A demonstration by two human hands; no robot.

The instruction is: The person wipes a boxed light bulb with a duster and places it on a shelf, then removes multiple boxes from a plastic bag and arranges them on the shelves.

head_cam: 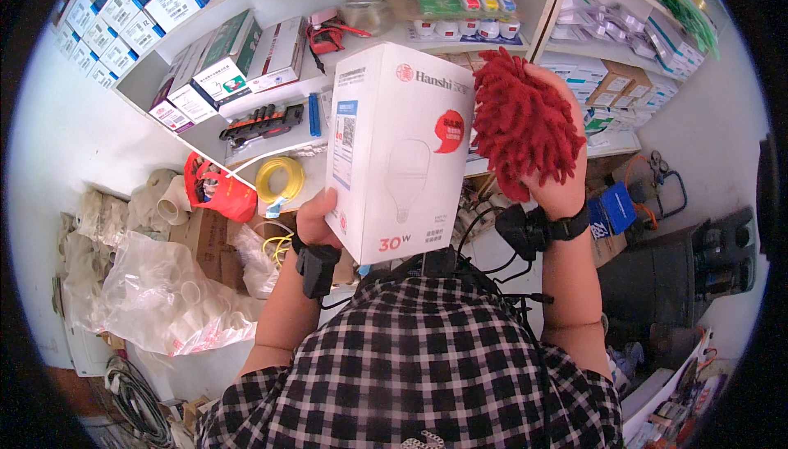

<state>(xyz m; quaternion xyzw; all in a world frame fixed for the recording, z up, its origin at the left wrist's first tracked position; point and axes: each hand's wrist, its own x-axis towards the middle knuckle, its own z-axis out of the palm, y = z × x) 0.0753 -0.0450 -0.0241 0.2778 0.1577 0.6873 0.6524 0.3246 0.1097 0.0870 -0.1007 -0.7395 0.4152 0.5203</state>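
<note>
A white cardboard light bulb box [409,153], printed with a bulb drawing, is held up in front of my chest. My left hand [318,218] grips its lower left edge, with the fingers partly hidden behind the box. A red chenille cleaning mitt or cloth [523,126] with thick shaggy strands touches or lies very near the box's right side. My right hand [563,159] is behind and around this red piece, holding it; most of its fingers are covered, and whether it is worn or gripped is not fully clear.
Shelves [542,6] ahead carry boxes and packaged goods. A yellow hose coil [279,179] and a red bag [218,190] are at the left, above a clear plastic bag of white pipe fittings [172,295]. A dark bin [652,276] stands at the right. Cables hang by my wrists.
</note>
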